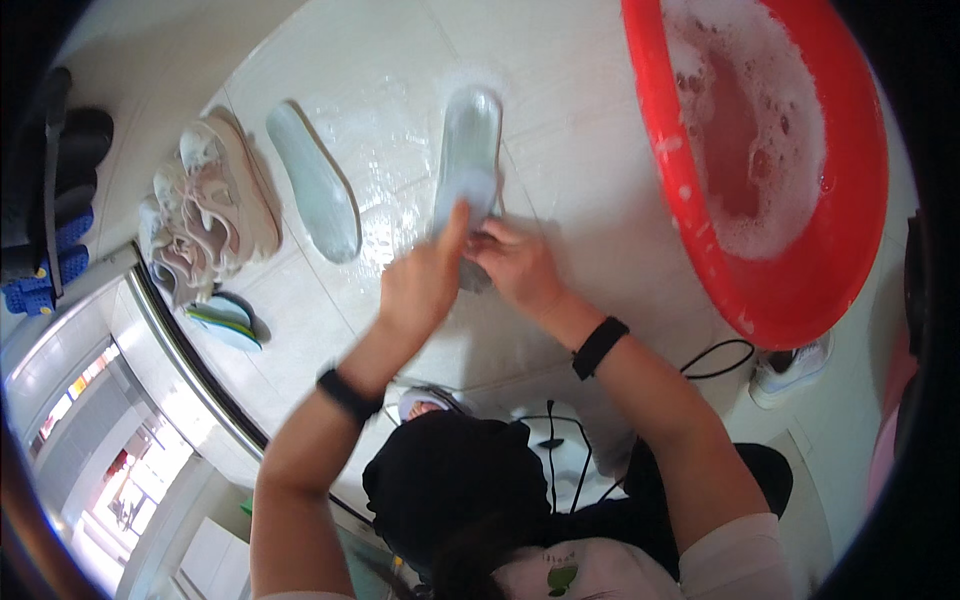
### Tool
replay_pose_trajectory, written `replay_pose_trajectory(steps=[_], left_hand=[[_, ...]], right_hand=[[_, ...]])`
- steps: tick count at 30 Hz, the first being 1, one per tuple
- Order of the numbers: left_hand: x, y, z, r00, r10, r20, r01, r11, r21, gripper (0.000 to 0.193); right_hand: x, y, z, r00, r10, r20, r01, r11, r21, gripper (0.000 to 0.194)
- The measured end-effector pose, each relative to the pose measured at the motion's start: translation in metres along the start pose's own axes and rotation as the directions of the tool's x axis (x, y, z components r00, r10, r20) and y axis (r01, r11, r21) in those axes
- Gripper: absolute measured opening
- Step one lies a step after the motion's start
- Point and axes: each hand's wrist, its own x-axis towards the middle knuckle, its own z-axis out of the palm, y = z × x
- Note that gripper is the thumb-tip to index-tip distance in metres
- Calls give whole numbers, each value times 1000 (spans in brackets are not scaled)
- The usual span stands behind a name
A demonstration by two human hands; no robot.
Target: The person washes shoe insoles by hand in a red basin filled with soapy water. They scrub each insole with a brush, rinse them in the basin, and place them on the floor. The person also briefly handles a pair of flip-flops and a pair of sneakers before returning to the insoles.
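A wet grey-green shoe insole [469, 127] lies on the tiled floor in front of me, with foam past its far end. My left hand [424, 281] is over its near half, fingers curled and one finger stretched along a pale, blurred object [478, 187], perhaps a brush, against the insole. At the near end, the fingertips of my right hand [521, 270] pinch the insole's edge; the exact hold is partly hidden. A second insole [319, 187] lies apart to the left, beside a wet, shiny patch of floor.
A large red basin [686, 202] of foamy water stands at right, a white shoe [787, 371] near its lower edge. Pale sneakers [217, 199] and a flip-flop [225, 322] are at left, blue clogs [56, 274] farther out. A black cord [720, 360] loops on the floor.
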Motion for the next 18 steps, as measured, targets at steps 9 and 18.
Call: replay_pose_trajectory(steps=[9,18], left_hand=[[-21,-7,-2,983,-80,168,94,992,-80,67],[80,-42,28,948,-111,-300,26,961,-275,38]], right_hand=[[1,-5,1,999,-19,42,21,998,-57,10],[1,-30,6,970,217,109,-223,973,52,38]])
